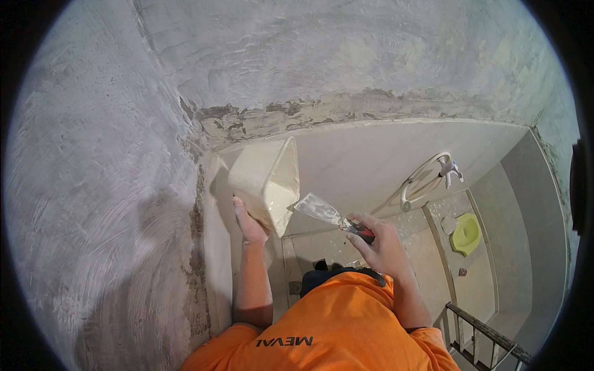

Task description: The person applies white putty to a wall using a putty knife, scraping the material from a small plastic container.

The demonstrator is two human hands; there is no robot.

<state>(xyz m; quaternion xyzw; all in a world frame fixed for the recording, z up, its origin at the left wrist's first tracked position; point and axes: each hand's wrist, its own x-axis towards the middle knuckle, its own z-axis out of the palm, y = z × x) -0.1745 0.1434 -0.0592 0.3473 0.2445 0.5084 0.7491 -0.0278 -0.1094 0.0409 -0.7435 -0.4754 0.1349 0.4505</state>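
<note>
A: Filling most of the frame from nine to two o'clock is a grey plastered wall [93, 185], its lower edge running ragged above pale wall tiles [371, 161]. What is lying beneath?

B: A tiled floor [433, 247] is spreading toward four o'clock, where a lime-green basin [466, 235] is sitting; a white hose with a tap [433, 173] is hanging at three o'clock.

A: And the person?

B: An orange shirt [334, 328] is occupying six o'clock. The left hand [249, 224] is gripping the underside of a cream plastic tub [263, 179], tilting it just left of centre, with white filler showing in its lower corner.

A: And the other hand?

B: The right hand [380, 242] is closing around the red handle of a putty knife [322, 210], whose steel blade is pointing toward ten o'clock and touching the tub's lower rim.
</note>
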